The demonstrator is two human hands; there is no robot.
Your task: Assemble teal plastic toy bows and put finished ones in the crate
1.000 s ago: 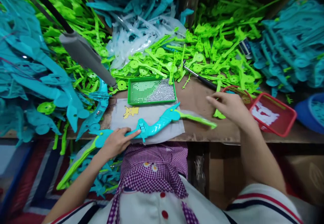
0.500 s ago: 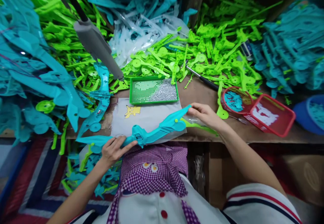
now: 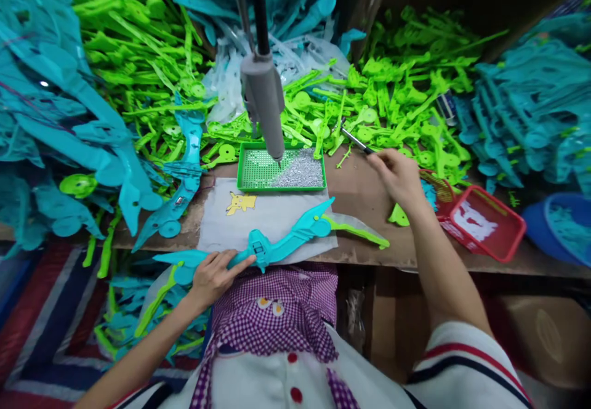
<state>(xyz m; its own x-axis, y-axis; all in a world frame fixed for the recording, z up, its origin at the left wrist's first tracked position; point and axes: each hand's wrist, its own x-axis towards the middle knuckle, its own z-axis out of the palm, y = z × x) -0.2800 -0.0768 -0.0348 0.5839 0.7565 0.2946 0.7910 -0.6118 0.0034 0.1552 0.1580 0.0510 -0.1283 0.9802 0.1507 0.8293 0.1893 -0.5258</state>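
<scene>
My left hand (image 3: 215, 279) grips the left half of a blue plastic bow-shaped toy part (image 3: 289, 242) at the table's front edge, with the index finger stretched along it. Bright green limbs in clear film (image 3: 360, 227) extend from both ends of this part. To the right, my right hand (image 3: 399, 178) has its fingers closed round the black handle of a thin metal-shafted tool (image 3: 357, 140); its far tip lies among green parts. A grey electric screwdriver (image 3: 263, 101) hangs over a green tray (image 3: 281, 188) of small silvery pieces.
A white cloth (image 3: 217, 230) with a yellow cartoon figure lies under the work. Green parts (image 3: 388, 82) are heaped behind, with blue parts (image 3: 545, 107) stacked right and others (image 3: 55, 101) left. Red baskets (image 3: 512, 236) and a blue tub (image 3: 538, 224) stand at right.
My right hand has let go of the toy part's right end and moved up to the black-handled tool. The hanging screwdriver has swung right, over the tray. My left hand stays on the part.
</scene>
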